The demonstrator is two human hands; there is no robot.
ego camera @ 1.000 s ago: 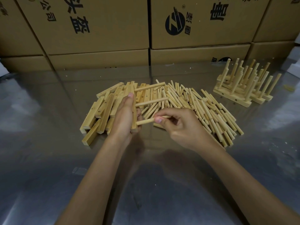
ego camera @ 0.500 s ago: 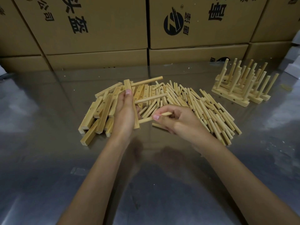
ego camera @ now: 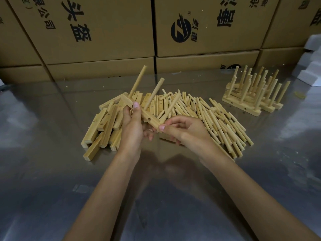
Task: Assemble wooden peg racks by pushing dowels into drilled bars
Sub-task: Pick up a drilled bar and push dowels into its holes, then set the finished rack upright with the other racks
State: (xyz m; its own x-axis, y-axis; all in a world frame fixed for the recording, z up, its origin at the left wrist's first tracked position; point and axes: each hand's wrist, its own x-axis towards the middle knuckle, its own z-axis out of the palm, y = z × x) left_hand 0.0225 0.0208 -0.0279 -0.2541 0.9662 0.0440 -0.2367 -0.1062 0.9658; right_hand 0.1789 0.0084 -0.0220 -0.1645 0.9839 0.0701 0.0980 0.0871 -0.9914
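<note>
My left hand (ego camera: 132, 126) grips a drilled wooden bar (ego camera: 146, 117), held tilted above the table. Two dowels (ego camera: 138, 81) stand up out of the bar's far part, and an empty hole shows near its middle. A third dowel (ego camera: 169, 108) sits at the bar's near end, with my right hand (ego camera: 184, 131) pinching its base, thumb against the bar's end. Behind my left hand lies a pile of loose bars (ego camera: 102, 126). A heap of loose dowels (ego camera: 217, 119) spreads to the right of my hands.
Finished peg racks (ego camera: 251, 94) stand stacked at the back right of the shiny metal table (ego camera: 52, 171). Cardboard boxes (ego camera: 104, 32) with printed characters form a wall along the table's far edge. White foam pieces (ego camera: 311, 66) lie at the far right.
The bar has been lifted and turned, so its dowels now point up and away instead of lying sideways. My right hand has shifted to the bar's near end with the third dowel.
</note>
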